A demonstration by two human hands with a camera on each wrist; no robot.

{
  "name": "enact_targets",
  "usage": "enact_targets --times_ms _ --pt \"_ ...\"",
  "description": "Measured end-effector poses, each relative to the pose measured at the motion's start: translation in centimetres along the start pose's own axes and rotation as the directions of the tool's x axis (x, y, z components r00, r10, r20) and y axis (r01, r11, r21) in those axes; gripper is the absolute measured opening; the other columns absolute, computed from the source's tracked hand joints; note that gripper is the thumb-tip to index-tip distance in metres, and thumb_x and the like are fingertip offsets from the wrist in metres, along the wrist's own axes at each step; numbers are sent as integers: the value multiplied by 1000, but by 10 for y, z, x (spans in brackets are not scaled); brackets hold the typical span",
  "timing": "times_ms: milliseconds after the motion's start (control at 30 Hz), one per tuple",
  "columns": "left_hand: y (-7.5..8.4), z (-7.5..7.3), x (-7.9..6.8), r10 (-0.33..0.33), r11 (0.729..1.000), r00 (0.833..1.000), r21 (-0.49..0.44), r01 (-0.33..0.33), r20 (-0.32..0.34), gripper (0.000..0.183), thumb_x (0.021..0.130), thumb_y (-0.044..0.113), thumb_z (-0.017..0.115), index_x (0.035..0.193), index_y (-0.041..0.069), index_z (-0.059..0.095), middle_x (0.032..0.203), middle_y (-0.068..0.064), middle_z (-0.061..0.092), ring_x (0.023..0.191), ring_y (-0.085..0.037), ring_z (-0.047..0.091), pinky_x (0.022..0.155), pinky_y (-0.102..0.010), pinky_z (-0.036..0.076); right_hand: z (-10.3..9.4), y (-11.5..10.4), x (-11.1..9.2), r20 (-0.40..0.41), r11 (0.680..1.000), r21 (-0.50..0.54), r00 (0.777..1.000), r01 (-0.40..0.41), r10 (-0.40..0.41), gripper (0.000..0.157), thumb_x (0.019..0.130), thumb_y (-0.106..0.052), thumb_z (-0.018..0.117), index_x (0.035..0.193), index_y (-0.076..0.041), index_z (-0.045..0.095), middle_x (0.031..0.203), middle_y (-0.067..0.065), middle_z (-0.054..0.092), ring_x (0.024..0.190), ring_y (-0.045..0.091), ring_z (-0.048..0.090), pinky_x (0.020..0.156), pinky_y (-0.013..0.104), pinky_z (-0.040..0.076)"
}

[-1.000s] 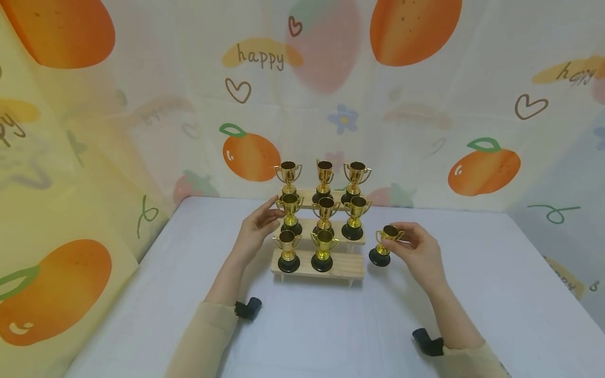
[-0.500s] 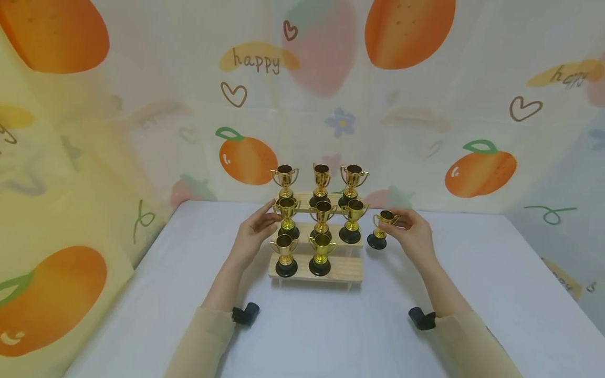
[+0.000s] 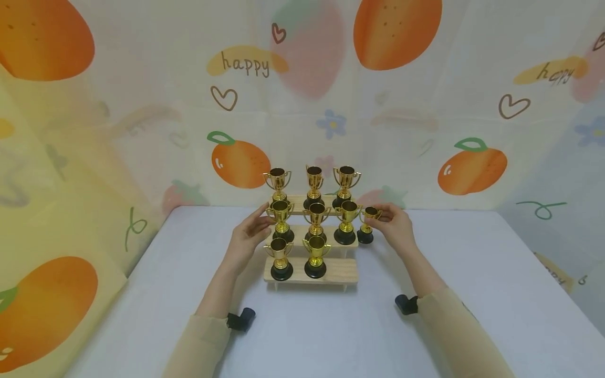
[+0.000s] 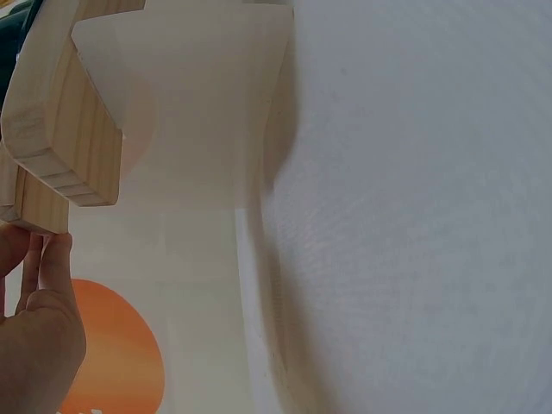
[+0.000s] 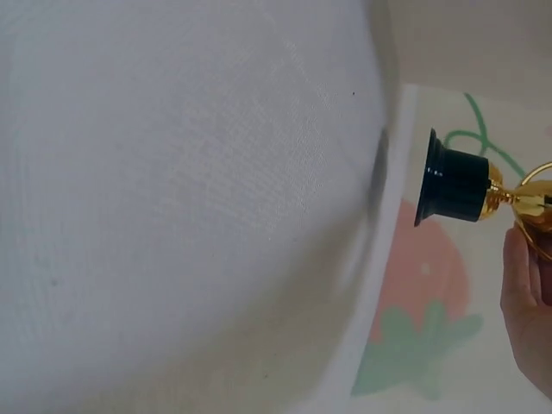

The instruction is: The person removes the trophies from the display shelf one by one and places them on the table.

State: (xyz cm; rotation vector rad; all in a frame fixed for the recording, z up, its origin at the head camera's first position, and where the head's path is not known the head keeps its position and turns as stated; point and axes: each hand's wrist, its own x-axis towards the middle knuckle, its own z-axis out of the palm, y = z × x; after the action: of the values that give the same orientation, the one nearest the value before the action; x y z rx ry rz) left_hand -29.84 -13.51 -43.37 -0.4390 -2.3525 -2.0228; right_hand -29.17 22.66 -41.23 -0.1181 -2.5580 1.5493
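My right hand [image 3: 393, 226] pinches a small gold trophy cup [image 3: 367, 227] with a black base, upright beside the right end of the middle tier. The right wrist view shows the base [image 5: 457, 179] of this trophy held off the white cloth. My left hand [image 3: 248, 237] is at the left side of a three-tier wooden display stand [image 3: 344, 269]; in the left wrist view its thumb and fingers [image 4: 56, 263] grip the end of one board [image 4: 43, 203]. Three trophies stand on the back tier, three on the middle tier and two on the left and centre of the front tier.
A white cloth [image 3: 302, 336] covers the table under the stand. Behind it hangs a pale printed curtain [image 3: 397, 152] with oranges and strawberries. Each wrist wears a small black device, one at the left [image 3: 241, 320] and one at the right [image 3: 406, 304].
My right hand has carried the trophy left and farther back, from right of the front tier to right beside the middle tier. My left hand has stayed at the stand.
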Motion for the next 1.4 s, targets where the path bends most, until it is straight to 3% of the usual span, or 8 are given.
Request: enact_targets --times_ms 200,367,467,667,833,1067,1400 --pt "1 1 0 -13 1000 1000 0 13 1 63 97 0 57 151 28 40 129 -21 60 126 -29 59 98 -14 49 -1 6 3 32 1000 -12 999 -21 21 53 87 -23 75 133 -3 55 129 22 63 116 32 63 95 32 52" --pt "2 2 0 -14 1000 1000 -6 14 -3 64 97 -1 57 151 27 40 129 -23 60 127 -33 57 97 -13 49 2 8 5 50 1000 1 999 -19 19 53 88 -19 75 133 -1 54 128 23 63 114 30 64 87 20 52" --pt "3 2 0 -10 1000 1000 -12 10 -4 64 97 -1 56 152 26 40 129 -23 60 128 -36 56 97 -13 49 3 8 6 58 1000 4 998 -21 20 53 88 -18 74 134 0 54 129 24 63 114 31 64 88 22 52" --pt "4 2 -1 -11 1000 1000 -10 11 -10 64 96 -1 57 151 27 40 129 -22 60 126 -33 58 96 -13 49 5 10 8 64 1000 -1 997 -30 30 55 89 -19 74 136 0 52 130 25 62 120 36 61 100 39 51" --pt "4 2 -1 -22 1000 1000 9 22 -14 64 97 0 57 151 29 41 129 -21 61 119 -19 62 96 -13 50 5 13 9 71 999 -20 997 -35 36 56 89 -20 73 137 -1 51 132 24 61 122 36 60 100 40 51" --pt "2 2 -1 -6 1000 1000 -10 6 -10 64 96 -1 57 151 29 41 129 -22 60 128 -38 56 96 -13 49 5 15 8 68 999 -25 997 -31 33 54 89 -19 73 135 -1 52 132 24 61 121 36 61 97 37 52" --pt "-2 1 0 9 1000 1000 -28 -9 0 64 96 -2 56 151 26 41 126 -18 62 127 -35 58 96 -13 49 6 18 8 71 999 -29 997 -41 43 53 90 -21 73 135 -3 53 131 22 61 121 35 61 98 39 53"
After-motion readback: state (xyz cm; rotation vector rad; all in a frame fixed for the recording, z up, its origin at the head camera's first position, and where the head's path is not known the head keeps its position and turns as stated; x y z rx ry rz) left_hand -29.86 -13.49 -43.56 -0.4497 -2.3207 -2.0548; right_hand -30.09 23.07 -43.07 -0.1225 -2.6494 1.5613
